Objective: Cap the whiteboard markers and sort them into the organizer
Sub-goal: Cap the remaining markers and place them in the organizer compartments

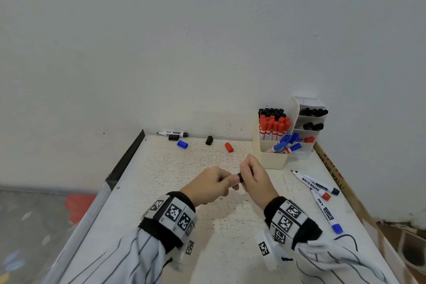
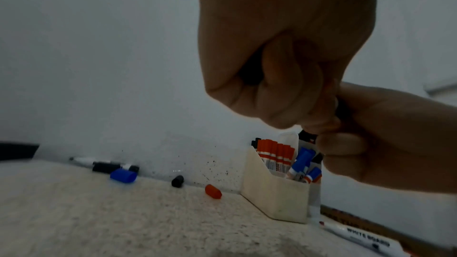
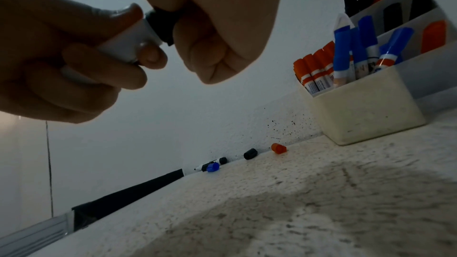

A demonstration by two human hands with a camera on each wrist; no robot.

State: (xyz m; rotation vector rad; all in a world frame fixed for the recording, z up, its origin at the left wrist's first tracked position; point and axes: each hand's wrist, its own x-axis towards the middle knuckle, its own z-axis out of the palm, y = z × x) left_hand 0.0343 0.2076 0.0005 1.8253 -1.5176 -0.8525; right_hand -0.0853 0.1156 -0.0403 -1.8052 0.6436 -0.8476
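Fingers of the left hand (image 3: 61,54) curl round the white barrel of a whiteboard marker (image 3: 128,44), while the right hand (image 3: 217,26) pinches a black plastic cap (image 3: 162,24) at the marker's end, both held above the speckled white table (image 1: 175,182). Beyond them stands the cream plastic organizer (image 1: 274,157), its compartments holding black, red and blue markers. Loose caps lie near the wall: a blue cap (image 1: 182,144), a second black cap (image 1: 209,140) and a red cap (image 1: 229,147). Three uncapped markers (image 1: 319,191) lie right of the hands.
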